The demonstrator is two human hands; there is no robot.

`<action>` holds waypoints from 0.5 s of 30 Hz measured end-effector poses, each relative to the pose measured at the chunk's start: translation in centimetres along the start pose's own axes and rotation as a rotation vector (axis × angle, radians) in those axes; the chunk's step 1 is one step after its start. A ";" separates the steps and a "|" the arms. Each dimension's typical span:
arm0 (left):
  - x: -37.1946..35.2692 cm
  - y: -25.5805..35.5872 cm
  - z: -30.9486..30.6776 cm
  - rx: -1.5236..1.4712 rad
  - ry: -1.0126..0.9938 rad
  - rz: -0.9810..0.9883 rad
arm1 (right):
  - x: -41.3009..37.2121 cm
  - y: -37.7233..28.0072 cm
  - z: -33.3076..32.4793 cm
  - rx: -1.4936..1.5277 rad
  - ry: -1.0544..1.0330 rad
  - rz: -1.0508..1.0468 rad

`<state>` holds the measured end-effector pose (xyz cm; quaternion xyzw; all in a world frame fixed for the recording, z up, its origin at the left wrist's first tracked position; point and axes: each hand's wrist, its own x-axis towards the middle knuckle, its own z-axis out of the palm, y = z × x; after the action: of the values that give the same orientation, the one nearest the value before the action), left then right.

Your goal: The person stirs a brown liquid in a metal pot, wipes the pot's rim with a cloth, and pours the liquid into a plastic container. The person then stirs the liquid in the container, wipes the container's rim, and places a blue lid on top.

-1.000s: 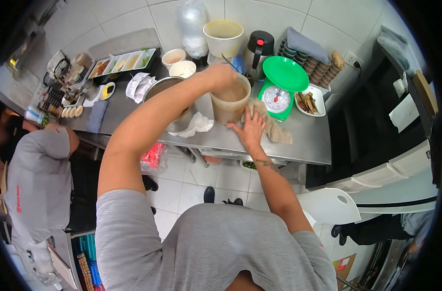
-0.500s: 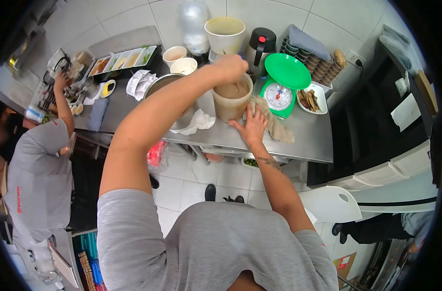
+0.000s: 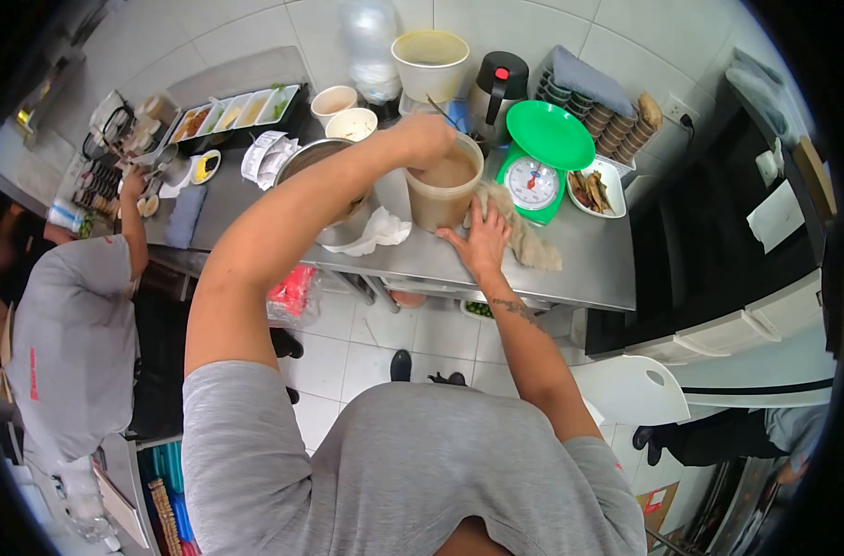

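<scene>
My left hand is closed over the near-left rim of a tall tub of brown liquid. Its fingers point down and are mostly hidden, so what they hold cannot be made out. A thin dark handle slants up just behind this hand. My right hand lies with fingers spread on a beige cloth, its thumb close to the tub's base. Left of the tub is a large metal pot, partly behind my left forearm, with a crumpled white paper at its front.
A green scale and a dish of dried fish stand right on the steel table. Behind are a black-topped jug, a pale bucket and cups. A co-worker works at the left beside food trays.
My left hand has moved left and slightly down over the tub, uncovering the thin handle behind it. My right hand stays put. The co-worker's arm has lowered, and their foot shows further right.
</scene>
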<state>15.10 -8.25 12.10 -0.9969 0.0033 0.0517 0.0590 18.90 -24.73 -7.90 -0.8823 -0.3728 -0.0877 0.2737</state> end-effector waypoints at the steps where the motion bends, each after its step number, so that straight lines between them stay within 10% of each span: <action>1: 0.4 0.0 1.3 -0.038 0.015 0.037 | -0.1 0.1 0.0 0.000 0.007 -0.005; 15: 0.0 0.6 3.3 -0.057 0.251 -0.042 | -0.1 -0.1 -0.3 0.005 0.009 -0.008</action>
<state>14.79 -8.44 8.74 -0.9967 -0.0115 -0.0746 0.0310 18.80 -24.88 -7.66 -0.8796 -0.3754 -0.0920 0.2773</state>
